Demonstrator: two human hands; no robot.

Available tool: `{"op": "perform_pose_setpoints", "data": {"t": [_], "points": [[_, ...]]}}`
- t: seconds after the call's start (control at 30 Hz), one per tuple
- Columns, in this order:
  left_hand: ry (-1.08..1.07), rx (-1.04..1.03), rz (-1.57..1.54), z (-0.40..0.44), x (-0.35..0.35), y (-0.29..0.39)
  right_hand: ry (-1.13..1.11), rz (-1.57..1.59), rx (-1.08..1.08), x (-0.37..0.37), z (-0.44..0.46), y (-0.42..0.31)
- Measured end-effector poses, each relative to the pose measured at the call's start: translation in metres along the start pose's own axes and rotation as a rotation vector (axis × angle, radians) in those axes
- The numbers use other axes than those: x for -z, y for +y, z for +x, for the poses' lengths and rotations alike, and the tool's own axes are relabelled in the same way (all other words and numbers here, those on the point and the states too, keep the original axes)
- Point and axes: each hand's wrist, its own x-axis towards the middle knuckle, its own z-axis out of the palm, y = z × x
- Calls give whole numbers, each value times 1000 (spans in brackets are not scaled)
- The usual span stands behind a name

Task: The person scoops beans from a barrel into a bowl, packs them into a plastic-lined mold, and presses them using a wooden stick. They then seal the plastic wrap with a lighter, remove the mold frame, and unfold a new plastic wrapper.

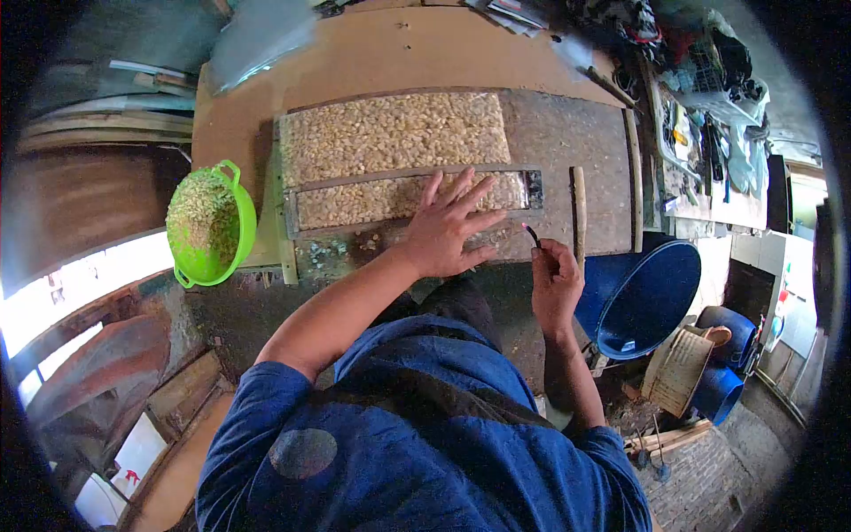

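My left hand point(450, 225) lies with fingers spread on a long, narrow, clear plastic pack of pale beans point(355, 202), bordered by dark strips. Behind that pack is a wider flat layer of the same pale beans point(399, 129). My right hand point(557, 275) is off the board's near edge, to the right of my left hand. Its fingers pinch a thin dark stick point(532, 235) with a small pinkish, bright tip, which points toward the narrow pack's right end.
A green colander point(245, 232) of pale beans stands at the left. Bean scraps point(368, 241) lie near the board's front edge. A wooden rod point(580, 213) lies right of the packs. Below the table's right side is a large blue barrel point(651, 297).
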Motion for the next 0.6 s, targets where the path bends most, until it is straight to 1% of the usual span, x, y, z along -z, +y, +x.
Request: {"op": "perform_pose_setpoints", "data": {"t": [0.23,0.43,0.53,0.6], "points": [[-103,-4,21,6,-18,2,22,11,31,3,17,7],[-84,-8,49,6,-17,2,-28,-37,46,-6,37,-8],[-103,-6,57,6,-15,4,-49,-63,114,-15,43,-2],[-95,-1,40,6,-16,3,-50,-91,204,-19,45,2]]}}
